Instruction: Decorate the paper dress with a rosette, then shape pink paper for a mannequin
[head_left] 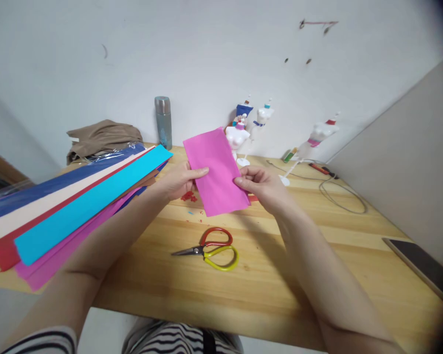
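A pink rectangular sheet (219,174), paper or thin fabric, is held up over the table between both hands. My left hand (182,181) pinches its left edge, thumb on the front face. At the right edge, my right hand (256,184) grips it between thumb and fingers. Below the sheet a pair of scissors (206,250) with one red and one yellow handle lies on the wood, blades pointing left. Small red scraps (189,196) are scattered behind, near my left hand.
Long coloured strips (92,201) are stacked at the left. Brown cloth (105,136) and a thermos (163,123) stand by the wall. Small white mannequins (323,132) hold the back right. A cable (345,204) and phone (421,268) lie on the wooden table (162,280).
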Demonstrator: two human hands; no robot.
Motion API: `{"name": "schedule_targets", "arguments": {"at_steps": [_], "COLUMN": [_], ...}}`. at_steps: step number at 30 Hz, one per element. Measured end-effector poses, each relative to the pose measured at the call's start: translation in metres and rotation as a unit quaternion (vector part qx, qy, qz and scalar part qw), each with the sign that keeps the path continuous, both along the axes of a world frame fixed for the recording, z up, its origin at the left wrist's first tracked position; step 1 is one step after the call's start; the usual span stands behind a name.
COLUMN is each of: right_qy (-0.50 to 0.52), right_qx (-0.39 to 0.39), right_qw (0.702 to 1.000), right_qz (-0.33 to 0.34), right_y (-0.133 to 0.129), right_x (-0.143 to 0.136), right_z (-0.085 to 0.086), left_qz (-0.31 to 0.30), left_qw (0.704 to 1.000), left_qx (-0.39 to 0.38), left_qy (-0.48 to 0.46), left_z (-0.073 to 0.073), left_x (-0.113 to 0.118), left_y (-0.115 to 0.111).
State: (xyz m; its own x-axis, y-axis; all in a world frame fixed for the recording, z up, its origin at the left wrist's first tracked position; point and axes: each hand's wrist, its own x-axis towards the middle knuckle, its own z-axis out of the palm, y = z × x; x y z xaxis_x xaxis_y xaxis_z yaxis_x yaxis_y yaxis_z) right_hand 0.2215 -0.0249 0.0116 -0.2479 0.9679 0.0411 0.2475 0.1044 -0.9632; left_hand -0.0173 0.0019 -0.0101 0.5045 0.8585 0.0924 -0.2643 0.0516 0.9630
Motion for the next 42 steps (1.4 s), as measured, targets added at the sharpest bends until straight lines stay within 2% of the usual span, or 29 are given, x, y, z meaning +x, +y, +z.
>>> {"name": "schedule_targets", "arguments": {"at_steps": [3, 6, 9, 12, 14, 16, 20, 25, 29, 31, 33, 36, 39, 42], "right_qy": [-0.041, -0.082, -0.093, -0.064, -0.038, -0.024, -0.056, -0.118, -0.081, -0.038, 0.016, 0.078, 0.096, 0.111], "right_qx": [0.034, 0.079, 0.090, 0.060, 0.033, 0.034, 0.087, 0.142, 0.133, 0.145, 0.166, 0.166, 0.148, 0.120], "right_qw": [0.998, 0.992, 0.990, 0.996, 0.999, 0.999, 0.995, 0.983, 0.988, 0.989, 0.986, 0.983, 0.984, 0.987], "right_qz": [-0.036, -0.062, -0.048, -0.027, -0.019, -0.014, -0.001, -0.023, -0.008, -0.013, -0.022, -0.016, 0.005, -0.002], "right_y": [-0.003, -0.006, -0.010, -0.011, -0.010, -0.008, -0.003, -0.005, -0.013, -0.015, -0.014, -0.009, -0.004, -0.001], "right_x": [0.003, 0.005, 0.005, 0.005, 0.006, 0.008, 0.012, 0.014, 0.010, 0.009, 0.011, 0.016, 0.020, 0.021], "right_z": [0.004, 0.009, 0.014, 0.017, 0.017, 0.017, 0.016, 0.017, 0.021, 0.022, 0.022, 0.020, 0.018, 0.015], "left_qz": [0.037, 0.099, 0.142, 0.164, 0.159, 0.125, 0.048, 0.016, 0.036, 0.062, 0.084, 0.111, 0.133, 0.150], "left_qw": [0.999, 0.994, 0.988, 0.984, 0.983, 0.987, 0.990, 0.992, 0.972, 0.964, 0.971, 0.985, 0.989, 0.988], "left_qx": [-0.017, 0.028, 0.055, 0.069, 0.080, 0.092, 0.110, 0.118, 0.177, 0.164, 0.134, 0.098, 0.059, 0.028], "left_qy": [-0.025, -0.046, -0.016, 0.031, 0.041, 0.051, 0.080, 0.034, 0.153, 0.199, 0.178, 0.092, 0.038, -0.003], "left_z": [0.011, 0.024, 0.031, 0.033, 0.031, 0.028, 0.024, 0.028, 0.037, 0.039, 0.038, 0.035, 0.034, 0.033], "left_x": [-0.006, -0.014, -0.021, -0.028, -0.032, -0.036, -0.046, -0.056, -0.044, -0.034, -0.025, -0.019, -0.021, -0.023], "left_y": [0.002, 0.001, 0.001, 0.003, 0.006, 0.011, 0.019, 0.018, 0.004, -0.003, -0.007, -0.008, -0.005, -0.001]}}
